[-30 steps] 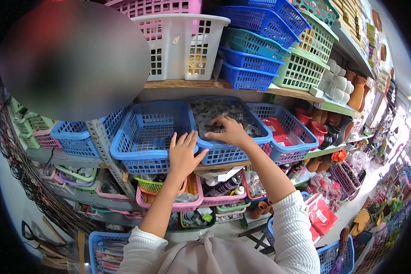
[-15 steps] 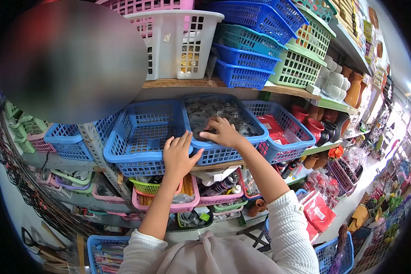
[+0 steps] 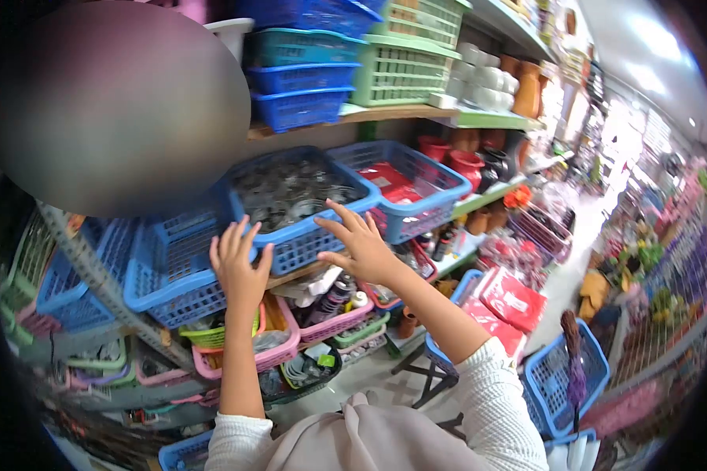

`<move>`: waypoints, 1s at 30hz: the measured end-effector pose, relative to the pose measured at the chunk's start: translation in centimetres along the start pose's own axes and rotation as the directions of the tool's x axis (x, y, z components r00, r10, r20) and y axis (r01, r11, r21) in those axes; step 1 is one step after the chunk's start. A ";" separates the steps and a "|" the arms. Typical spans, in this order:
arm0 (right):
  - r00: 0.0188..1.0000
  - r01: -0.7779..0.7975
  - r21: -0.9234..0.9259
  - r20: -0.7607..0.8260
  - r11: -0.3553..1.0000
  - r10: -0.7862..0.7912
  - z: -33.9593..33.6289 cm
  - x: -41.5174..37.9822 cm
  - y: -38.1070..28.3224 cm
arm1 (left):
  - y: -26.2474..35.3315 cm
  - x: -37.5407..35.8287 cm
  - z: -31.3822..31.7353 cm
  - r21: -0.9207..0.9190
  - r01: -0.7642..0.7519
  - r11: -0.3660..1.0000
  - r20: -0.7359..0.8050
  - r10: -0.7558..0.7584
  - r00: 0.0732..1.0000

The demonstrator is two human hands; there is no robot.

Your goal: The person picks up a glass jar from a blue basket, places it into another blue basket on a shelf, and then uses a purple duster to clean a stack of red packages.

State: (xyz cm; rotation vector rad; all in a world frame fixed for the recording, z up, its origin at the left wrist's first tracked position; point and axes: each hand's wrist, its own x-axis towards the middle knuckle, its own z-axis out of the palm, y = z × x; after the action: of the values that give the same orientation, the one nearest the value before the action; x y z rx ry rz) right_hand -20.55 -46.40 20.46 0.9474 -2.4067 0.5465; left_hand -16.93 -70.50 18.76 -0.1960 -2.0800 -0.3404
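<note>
Two hands (image 3: pixel 239 263) (image 3: pixel 361 243) flank tilted basket (image 3: pixel 306 235).

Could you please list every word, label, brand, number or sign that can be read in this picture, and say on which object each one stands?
No text can be read.
Red packets on the floor: any print is too blurred.
Red packets in the blue basket: no legible print.
Small bottles below the shelf: labels too small.
Blue basket at the left hand and right hand: no label visible.
</note>
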 end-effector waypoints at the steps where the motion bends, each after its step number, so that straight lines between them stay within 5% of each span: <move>1: 1.000 0.006 0.076 -0.022 0.997 -0.004 -1.0 -1.6 0.4 | 1.4 -0.2 0.1 -0.108 0.040 0.993 -0.027 -0.043 0.999; 4: 0.998 -0.040 0.305 -0.037 0.952 0.054 -3.9 -6.8 1.1 | 5.8 -1.5 2.0 -0.310 -0.064 0.949 -0.098 0.035 0.995; 7: 0.981 -0.172 0.365 -0.018 0.915 0.191 -6.8 -13.0 1.0 | 12.1 -3.2 4.3 -0.589 -0.107 0.801 0.004 0.135 0.991; 10: 0.858 -0.460 0.488 0.026 0.742 0.514 -9.0 -19.9 0.7 | 18.4 -5.5 6.9 -0.800 -0.066 0.597 0.104 0.247 0.963; 12: 0.823 -0.454 0.438 -0.127 0.776 0.553 -10.3 -24.7 0.3 | 22.7 -6.7 7.8 -0.880 -0.013 0.475 0.179 0.357 0.917; 18: 0.316 -0.784 0.428 -0.347 0.449 0.883 -14.4 -39.6 0.7 | 35.4 -11.2 11.9 -0.972 0.146 0.182 0.229 0.625 0.746; 23: -0.076 -0.889 0.421 -0.527 0.182 0.846 -18.5 -50.1 1.2 | 46.4 -15.2 13.3 -0.967 0.254 0.025 0.182 0.766 0.617; 24: -0.095 -0.890 0.422 -0.539 0.171 0.837 -19.3 -52.1 1.4 | 48.3 -16.0 13.7 -0.958 0.286 -0.013 0.161 0.800 0.578; 26: -0.019 -0.998 0.051 -0.705 0.025 0.708 -19.8 -56.8 2.1 | 52.0 -18.1 14.7 -0.966 0.255 -0.047 0.108 0.822 0.559; 30: -0.101 -0.971 -0.084 -0.701 -0.223 0.706 -19.7 -63.4 2.2 | 58.0 -22.4 16.4 -0.930 0.363 -0.056 0.118 0.890 0.440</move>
State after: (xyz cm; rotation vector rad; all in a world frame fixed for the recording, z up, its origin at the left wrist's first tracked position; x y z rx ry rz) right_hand 24.11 -1.96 -0.68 -1.4502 -2.0754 0.2165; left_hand -2.99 -10.36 0.89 -2.3250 -1.9211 -1.7190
